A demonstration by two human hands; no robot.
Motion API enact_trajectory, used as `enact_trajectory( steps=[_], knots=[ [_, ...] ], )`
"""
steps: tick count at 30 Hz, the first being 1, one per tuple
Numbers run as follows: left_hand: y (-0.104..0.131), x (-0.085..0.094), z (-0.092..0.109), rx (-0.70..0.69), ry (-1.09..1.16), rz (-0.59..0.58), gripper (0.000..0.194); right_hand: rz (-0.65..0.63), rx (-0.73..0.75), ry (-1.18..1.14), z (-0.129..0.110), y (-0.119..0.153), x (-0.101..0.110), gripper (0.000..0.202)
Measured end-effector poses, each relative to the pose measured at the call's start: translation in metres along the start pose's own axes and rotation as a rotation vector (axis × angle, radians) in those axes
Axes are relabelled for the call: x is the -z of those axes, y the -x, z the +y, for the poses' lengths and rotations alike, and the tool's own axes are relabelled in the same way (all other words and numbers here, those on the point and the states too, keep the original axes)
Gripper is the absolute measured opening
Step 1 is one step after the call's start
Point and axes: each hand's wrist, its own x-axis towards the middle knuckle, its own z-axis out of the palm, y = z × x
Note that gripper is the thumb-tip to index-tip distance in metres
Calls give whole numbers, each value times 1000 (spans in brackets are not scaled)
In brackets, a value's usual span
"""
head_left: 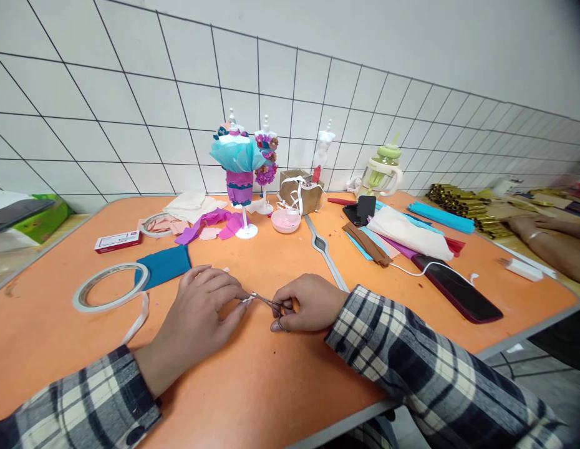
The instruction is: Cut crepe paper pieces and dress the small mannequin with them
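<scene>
In the head view my right hand (pixel 306 302) is closed around a pair of small scissors (pixel 267 300), whose blades point left. Their tips meet a tiny whitish scrap (pixel 249 298), pinched by the thumb and forefinger of my left hand (pixel 201 308). I cannot make out whether the scrap is paper or tape. To the left lies a roll of white tape (pixel 84 297), its loose end (pixel 139 319) curling toward my left wrist. A folded piece of blue crepe paper (pixel 166 267) is just beyond my left hand.
Small dress forms stand at the back, one with a turquoise and purple paper dress (pixel 239 178). Near them are a pink bowl (pixel 286 223), a brown box (pixel 313 201) and a bottle (pixel 381 174). A phone (pixel 458 290) lies right. A co-worker's arm (pixel 552 243) rests at far right.
</scene>
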Motion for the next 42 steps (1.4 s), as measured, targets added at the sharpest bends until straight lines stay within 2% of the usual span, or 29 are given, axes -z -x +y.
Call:
enact_trajectory(
  steps=[11, 20, 26, 34, 42],
  knots=[
    [0, -1, -1, 8, 0, -18, 13, -11, 1, 1, 2, -1, 0, 31],
    [0, -1, -1, 7, 0, -8, 13, 1, 38, 9, 5, -3, 0, 23],
    [0, -1, -1, 14, 28, -13, 12, -11, 14, -12, 4, -1, -2, 31],
    [0, -1, -1, 28, 46, -10, 11, 10, 23, 23, 6, -2, -2, 31],
    [-1, -1, 0, 58, 52, -15, 13, 28, 50, 25, 6, -2, -2, 26]
  ],
)
